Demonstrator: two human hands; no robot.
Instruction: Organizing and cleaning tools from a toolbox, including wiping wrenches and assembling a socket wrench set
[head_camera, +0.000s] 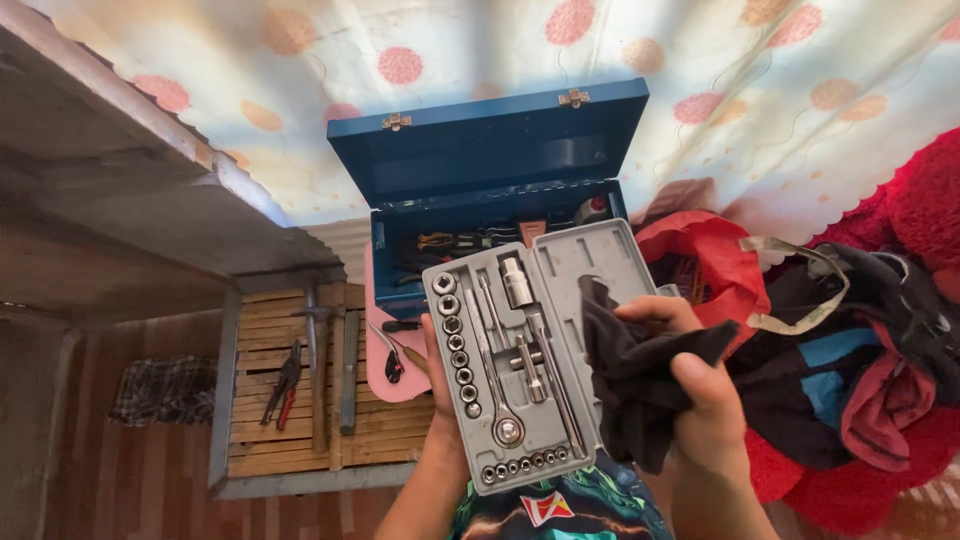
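My left hand (437, 365) grips the left edge of an open grey plastic socket set case (575, 260), holding it up in front of me. Inside lie a row of chrome sockets (456, 345), a ratchet handle (500, 395) and extension bars. Bunched in my right hand (700, 395) is a dark cloth (625, 375), pressed against the right half of the case. Behind the case stands an open blue metal toolbox (480, 150) with pliers and other tools inside.
A wooden slatted pallet (265, 420) on the left carries red-handled pliers (283, 385) and a hammer (314, 335). A pink tray (385, 375) lies under the toolbox. A red bag (705, 260) and piled clothes (860, 370) fill the right. A floral sheet (700, 90) hangs behind.
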